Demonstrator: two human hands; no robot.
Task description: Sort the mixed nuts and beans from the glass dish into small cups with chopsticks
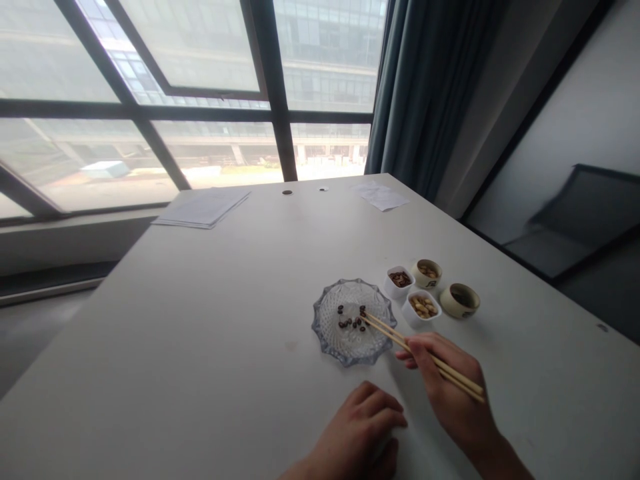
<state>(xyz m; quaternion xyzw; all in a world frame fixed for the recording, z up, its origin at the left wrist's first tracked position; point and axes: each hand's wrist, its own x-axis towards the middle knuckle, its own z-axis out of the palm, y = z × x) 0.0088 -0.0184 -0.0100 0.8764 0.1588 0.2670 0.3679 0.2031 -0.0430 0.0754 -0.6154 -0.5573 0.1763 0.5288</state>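
My right hand (450, 383) is closed around a pair of wooden chopsticks (425, 353), which slant left over a scalloped glass plate (333, 350). Their tips are among small dark beans (357, 322) lying scattered on the plate. Whether a bean is pinched between the tips, I cannot tell. Below the plate, my left hand (363, 423) rests on the table, its fingers loosely curled in, with nothing visible in them.
Right of the plate stand a white cup of brown pieces (399, 292), a white cup of yellowish nuts (421, 320) and two cream-coloured bowls (453, 308) (425, 283). Papers (200, 208) and a crumpled sheet (383, 197) lie at the table's (200, 333) far end, before the windows.
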